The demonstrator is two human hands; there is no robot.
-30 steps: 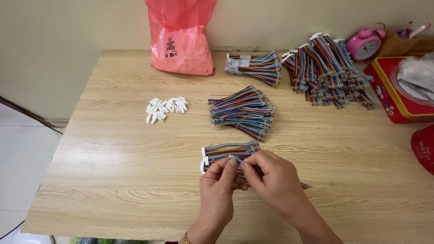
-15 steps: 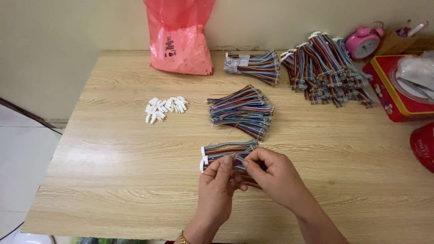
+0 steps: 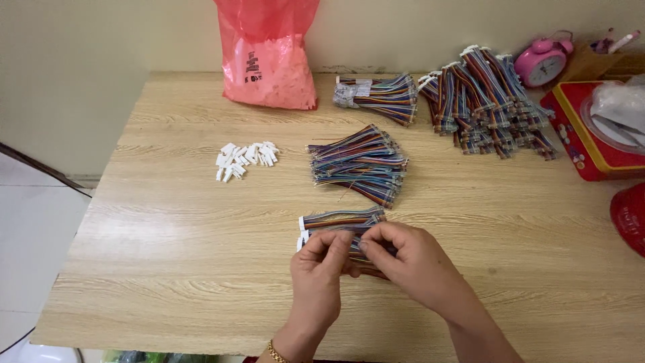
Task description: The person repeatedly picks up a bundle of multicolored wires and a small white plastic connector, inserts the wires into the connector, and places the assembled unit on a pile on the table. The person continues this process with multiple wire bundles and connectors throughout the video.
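Observation:
Both hands meet near the front middle of the wooden table [image 3: 168, 269]. My left hand [image 3: 321, 269] and my right hand [image 3: 403, 259] pinch a short multicoloured ribbon cable [image 3: 336, 222] with white connector ends, part of a small stack lying just under my fingers. The cable's right end is hidden by my fingers. Behind it lies a loose pile of similar rainbow cables [image 3: 359, 163]. A small heap of white plastic connectors [image 3: 245, 158] sits to the left.
A pink plastic bag of white parts [image 3: 272, 57] stands at the back. A bundled cable pack [image 3: 376, 94] and a large cable heap [image 3: 487, 97] lie back right. A pink alarm clock [image 3: 544, 62] and red tin [image 3: 591, 128] sit at the right edge.
My hands stay over the small cable stack; the fingers have shifted slightly closer together on the cable. Nothing else on the table has moved.

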